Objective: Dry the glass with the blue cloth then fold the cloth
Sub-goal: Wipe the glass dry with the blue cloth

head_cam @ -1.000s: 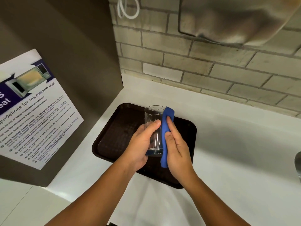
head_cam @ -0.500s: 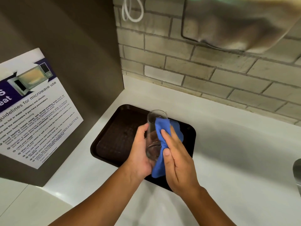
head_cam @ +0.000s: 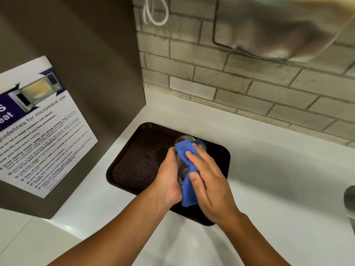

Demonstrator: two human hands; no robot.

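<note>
A clear drinking glass [head_cam: 182, 169] is held over a dark brown tray [head_cam: 138, 160], tilted with its rim away from me. My left hand [head_cam: 169, 177] grips its left side. The blue cloth [head_cam: 187, 162] is draped over the rim and down the glass's right side, hanging below it. My right hand [head_cam: 207, 181] presses the cloth flat against the glass with fingers spread along it. Most of the glass is hidden by the cloth and both hands.
The tray lies on a white counter [head_cam: 269, 179] in a corner. A brown panel with a microwave-use poster [head_cam: 38, 129] stands at the left. A brick wall [head_cam: 230, 79] is behind. A metal fixture [head_cam: 349, 202] shows at the right edge.
The glass has tipped from upright to leaning away. The cloth has spread from the glass's right side over its rim. Both hands have shifted slightly toward me.
</note>
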